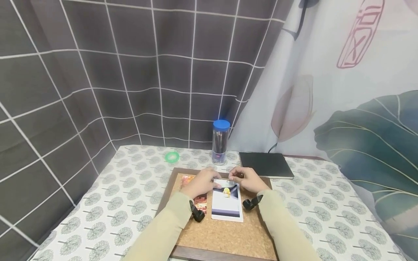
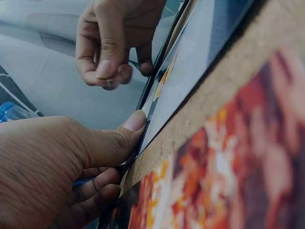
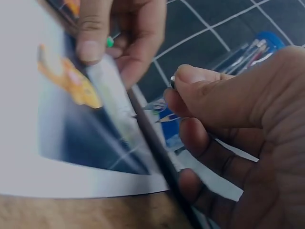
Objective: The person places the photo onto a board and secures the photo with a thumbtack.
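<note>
On a brown-framed cork board (image 1: 228, 239) lies a photo print (image 1: 225, 206) with a white border and a yellow figure. My left hand (image 1: 200, 182) pinches its top edge near the left corner, thumb on the print and fingers over the far edge of the board. My right hand (image 1: 246, 178) is just above the top right corner. Its thumb and forefinger pinch a small silvery thumbtack (image 3: 172, 82), mostly hidden by the fingertips. Left of this print is a red and orange photo (image 2: 228, 157), partly covered by my left arm in the head view.
Behind the board stands a clear jar with a blue lid (image 1: 221, 125), holding pencils. A green ring (image 1: 172, 157) lies at the back left, a flat black notebook-like thing (image 1: 266, 165) at the back right. A tree-patterned cloth (image 1: 130, 203) covers the table.
</note>
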A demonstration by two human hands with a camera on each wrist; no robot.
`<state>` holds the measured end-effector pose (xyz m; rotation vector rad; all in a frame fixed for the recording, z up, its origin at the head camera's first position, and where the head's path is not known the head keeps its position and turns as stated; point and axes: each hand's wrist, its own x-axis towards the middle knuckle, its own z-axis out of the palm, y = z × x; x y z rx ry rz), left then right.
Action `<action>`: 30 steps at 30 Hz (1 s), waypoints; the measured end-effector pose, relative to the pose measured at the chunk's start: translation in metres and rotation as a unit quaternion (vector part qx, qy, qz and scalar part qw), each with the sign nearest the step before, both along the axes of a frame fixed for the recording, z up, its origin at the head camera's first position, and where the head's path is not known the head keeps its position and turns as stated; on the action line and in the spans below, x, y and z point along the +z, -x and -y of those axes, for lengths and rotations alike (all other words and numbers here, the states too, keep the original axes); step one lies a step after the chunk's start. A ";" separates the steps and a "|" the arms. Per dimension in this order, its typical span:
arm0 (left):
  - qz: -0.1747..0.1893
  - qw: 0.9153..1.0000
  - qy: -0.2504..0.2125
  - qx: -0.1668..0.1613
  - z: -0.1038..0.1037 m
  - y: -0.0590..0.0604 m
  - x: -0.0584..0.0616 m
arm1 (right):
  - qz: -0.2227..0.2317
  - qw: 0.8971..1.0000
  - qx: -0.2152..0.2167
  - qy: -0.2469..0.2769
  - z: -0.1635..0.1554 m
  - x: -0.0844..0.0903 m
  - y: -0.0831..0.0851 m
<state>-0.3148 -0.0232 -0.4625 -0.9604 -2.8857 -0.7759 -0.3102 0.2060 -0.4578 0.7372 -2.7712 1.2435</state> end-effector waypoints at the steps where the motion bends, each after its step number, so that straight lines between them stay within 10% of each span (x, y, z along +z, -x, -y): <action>1: 0.001 1.000 0.001 0.000 0.000 0.000 0.000 | -0.003 1.000 0.006 -0.001 0.000 -0.002 0.000; 30: 0.019 1.000 -0.003 0.001 0.001 -0.003 0.002 | -0.071 0.995 0.019 -0.065 0.005 -0.020 0.001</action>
